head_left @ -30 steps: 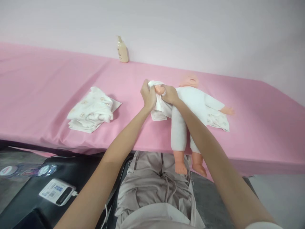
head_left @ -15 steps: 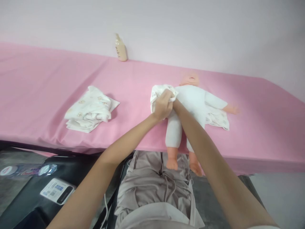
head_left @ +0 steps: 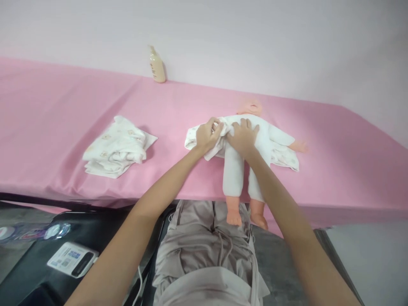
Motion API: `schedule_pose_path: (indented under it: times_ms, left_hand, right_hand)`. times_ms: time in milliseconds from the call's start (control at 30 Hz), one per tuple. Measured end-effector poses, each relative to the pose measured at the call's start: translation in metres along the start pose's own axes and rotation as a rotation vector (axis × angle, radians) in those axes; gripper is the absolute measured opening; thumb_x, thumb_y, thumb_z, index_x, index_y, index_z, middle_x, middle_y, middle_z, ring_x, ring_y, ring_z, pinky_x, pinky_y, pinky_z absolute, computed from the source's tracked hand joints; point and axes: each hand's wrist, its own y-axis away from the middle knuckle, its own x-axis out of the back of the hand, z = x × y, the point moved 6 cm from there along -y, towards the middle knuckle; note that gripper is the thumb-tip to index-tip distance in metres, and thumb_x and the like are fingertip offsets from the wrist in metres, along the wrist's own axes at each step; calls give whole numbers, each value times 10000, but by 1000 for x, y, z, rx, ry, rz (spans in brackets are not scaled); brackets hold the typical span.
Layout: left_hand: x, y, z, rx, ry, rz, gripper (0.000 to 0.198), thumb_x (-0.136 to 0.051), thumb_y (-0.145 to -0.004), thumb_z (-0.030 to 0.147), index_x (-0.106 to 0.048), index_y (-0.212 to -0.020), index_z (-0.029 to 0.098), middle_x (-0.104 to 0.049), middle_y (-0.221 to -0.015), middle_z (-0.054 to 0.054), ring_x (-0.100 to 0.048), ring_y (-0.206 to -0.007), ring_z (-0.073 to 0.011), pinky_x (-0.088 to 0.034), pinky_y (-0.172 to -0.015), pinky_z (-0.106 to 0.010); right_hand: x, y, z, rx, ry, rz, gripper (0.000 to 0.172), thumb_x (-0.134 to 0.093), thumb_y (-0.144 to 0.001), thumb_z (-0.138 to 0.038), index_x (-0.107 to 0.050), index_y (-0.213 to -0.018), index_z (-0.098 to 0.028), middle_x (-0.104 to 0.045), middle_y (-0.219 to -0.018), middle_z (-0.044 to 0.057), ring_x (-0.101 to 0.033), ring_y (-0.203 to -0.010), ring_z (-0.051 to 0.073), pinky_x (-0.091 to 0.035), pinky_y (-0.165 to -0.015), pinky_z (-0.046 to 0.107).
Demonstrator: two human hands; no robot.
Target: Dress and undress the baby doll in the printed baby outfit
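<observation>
Doll (head_left: 266, 135) lies on its back on the pink table cover (head_left: 63, 106), right in front of you. Its long axis runs from far to near: the head (head_left: 249, 106) points toward the wall, and the legs point back at you, with the bare feet (head_left: 234, 216) hanging past the near edge.

Your right hand (head_left: 242, 135) rests flat on its torso with the fingers spread and closed on nothing. That likely pins the body so it cannot slide. Your left hand (head_left: 206, 136) is bunched tight around a printed cloth (head_left: 194, 139) at the doll's side, just beside your right hand, and the free end of the cloth trails onto the cover.

More printed fabric (head_left: 286, 159) lies under the doll's outstretched arm. A folded pile of clothes (head_left: 116, 146) sits well apart to the left, and a bottle (head_left: 157, 64) stands upright by the wall.
</observation>
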Motion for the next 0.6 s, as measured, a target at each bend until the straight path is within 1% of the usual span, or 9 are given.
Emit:
schedule_pose_path:
  times_ms: [67, 167, 233, 267, 367, 467, 533, 600]
  left_hand:
    - [-4, 0, -2, 36, -148, -73, 390, -415, -908, 538, -617, -891, 204, -635, -701, -10, -580, -671, -160, -387, -638, -276]
    - [-13, 2, 2, -60, -313, -210, 417, -479, -871, 565, -638, -959, 189, -680, -948, -57, -611, -905, -216, -429, -744, -302]
    - [-18, 4, 4, -119, -347, -264, 435, -471, -882, 555, -632, -1030, 180, -650, -1097, -75, -586, -1026, -228, -444, -805, -312]
    - [-19, 5, 3, -127, -355, -277, 436, -449, -898, 543, -628, -1058, 178, -635, -1133, -77, -576, -1055, -225, -448, -825, -313]
    - [-27, 5, 0, -120, -415, -314, 405, -411, -933, 471, -611, -1121, 174, -618, -1162, -83, -559, -1091, -217, -453, -861, -313]
    - [-39, 7, -5, -126, -515, -406, 336, -450, -918, 350, -609, -1111, 126, -611, -1165, -118, -551, -1096, -245, -453, -875, -332]
    - [-46, 8, -6, -146, -536, -447, 294, -466, -898, 284, -613, -1067, 94, -613, -1149, -144, -557, -1081, -264, -450, -881, -347]
    - [-48, 8, -7, -137, -507, -438, 279, -430, -911, 268, -607, -1028, 87, -627, -1105, -157, -579, -1035, -271, -450, -867, -357]
  right_hand:
    - [9, 9, 23, -118, -27, 48, 423, -440, -896, -377, -551, -1239, -156, -474, -1329, 184, -392, -1237, 350, -292, -992, 597]
    - [19, 17, 57, -345, -95, 102, 482, -445, -895, -431, -526, -1276, -149, -506, -1276, 194, -466, -1165, 360, -386, -921, 543]
    - [21, 20, 73, -452, -153, 133, 486, -469, -881, -439, -549, -1244, -127, -519, -1245, 201, -506, -1120, 353, -415, -904, 504]
    - [21, 21, 80, -491, -184, 148, 480, -479, -873, -436, -563, -1221, -116, -527, -1227, 204, -524, -1098, 344, -421, -903, 489]
    - [17, 24, 100, -590, -301, 153, 445, -473, -861, -441, -610, -1104, -95, -579, -1122, 209, -557, -1039, 323, -418, -920, 480]
    - [4, 28, 119, -680, -475, 76, 447, -440, -861, -497, -638, -936, -104, -632, -969, 193, -581, -983, 313, -412, -947, 475]
    - [-3, 32, 129, -729, -597, 29, 483, -437, -850, -551, -633, -913, -115, -644, -963, 186, -593, -979, 308, -418, -957, 458]
    - [-6, 36, 132, -741, -675, -5, 545, -453, -827, -611, -626, -965, -113, -638, -1038, 198, -588, -1026, 311, -424, -966, 445]
